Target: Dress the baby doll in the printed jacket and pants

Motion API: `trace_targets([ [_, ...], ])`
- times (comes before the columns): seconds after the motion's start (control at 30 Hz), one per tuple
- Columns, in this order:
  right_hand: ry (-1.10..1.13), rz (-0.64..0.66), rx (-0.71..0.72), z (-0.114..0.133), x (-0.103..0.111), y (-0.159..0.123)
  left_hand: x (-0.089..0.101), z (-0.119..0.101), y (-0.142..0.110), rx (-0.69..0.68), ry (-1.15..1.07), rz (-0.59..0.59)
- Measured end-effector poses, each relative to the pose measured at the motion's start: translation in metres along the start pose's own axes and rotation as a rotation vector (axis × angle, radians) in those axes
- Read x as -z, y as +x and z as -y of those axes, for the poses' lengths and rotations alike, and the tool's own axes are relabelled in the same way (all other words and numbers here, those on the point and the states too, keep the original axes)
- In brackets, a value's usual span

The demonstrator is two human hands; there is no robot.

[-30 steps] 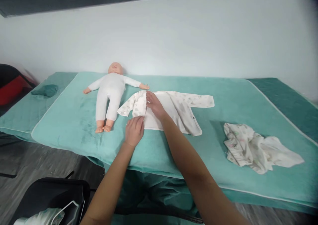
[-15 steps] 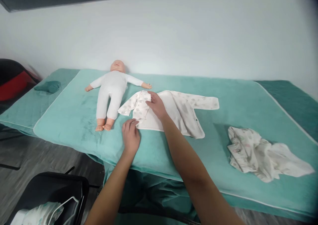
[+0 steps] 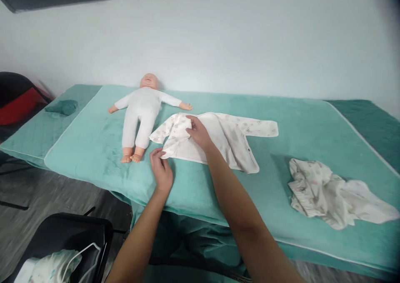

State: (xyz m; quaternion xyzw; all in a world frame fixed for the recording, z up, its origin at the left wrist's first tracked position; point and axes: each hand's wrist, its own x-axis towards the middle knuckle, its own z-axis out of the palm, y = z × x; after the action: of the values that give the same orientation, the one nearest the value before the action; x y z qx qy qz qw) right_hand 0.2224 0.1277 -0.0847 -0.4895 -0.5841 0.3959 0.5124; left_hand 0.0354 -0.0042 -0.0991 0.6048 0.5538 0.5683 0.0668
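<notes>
A white printed baby jacket (image 3: 218,143) lies spread on the green bed, its front partly open and its sleeves out to both sides. My left hand (image 3: 161,170) pinches the lower left corner of its front panel between thumb and fingers. Higher up on the same panel, my right hand (image 3: 199,132) is closed on the fabric edge near the neckline. Just left of the jacket, a baby doll (image 3: 142,108) in a white body lies on its back with arms spread, its feet toward me.
Crumpled printed baby clothing (image 3: 331,191) lies on the bed (image 3: 93,150) at the right. A black chair (image 3: 71,229) at the lower left holds a diaper-like white item (image 3: 53,266) and a white hanger (image 3: 83,254). A white wall (image 3: 218,45) runs behind the bed.
My left hand has moved slightly left and up, drawing the jacket's lower corner outward with it. My right hand keeps its place on the panel. The view has shifted a little.
</notes>
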Motion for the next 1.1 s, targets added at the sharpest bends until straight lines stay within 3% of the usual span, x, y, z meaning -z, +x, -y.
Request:
trace_targets([
  [0.2, -0.225, -0.09, -0.028, 0.003, 0.001, -0.002, 0.001, -0.003, -0.001, 0.049, 0.018, -0.008],
  [0.43, -0.304, -0.204, -0.099, 0.008, 0.004, -0.001, -0.001, -0.004, -0.001, -0.109, 0.203, 0.214],
  [0.67, -0.038, -0.294, -0.201, 0.01, 0.013, 0.0, -0.002, -0.001, 0.0, 0.004, 0.098, 0.069],
  [0.73, 0.169, -0.266, -0.216, 0.013, 0.012, 0.0, -0.002, -0.001, 0.001, 0.066, 0.063, -0.005],
  [0.87, 0.479, -0.081, -0.142, 0.022, 0.005, -0.004, -0.002, -0.001, 0.001, 0.092, 0.072, -0.101],
  [1.0, 0.505, 0.015, -0.075, 0.028, -0.001, -0.01, -0.003, -0.002, 0.0, 0.086, 0.045, -0.055],
  [1.1, 0.469, 0.011, -0.087, 0.026, -0.002, -0.012, -0.003, -0.002, -0.001, 0.045, 0.074, 0.024],
])
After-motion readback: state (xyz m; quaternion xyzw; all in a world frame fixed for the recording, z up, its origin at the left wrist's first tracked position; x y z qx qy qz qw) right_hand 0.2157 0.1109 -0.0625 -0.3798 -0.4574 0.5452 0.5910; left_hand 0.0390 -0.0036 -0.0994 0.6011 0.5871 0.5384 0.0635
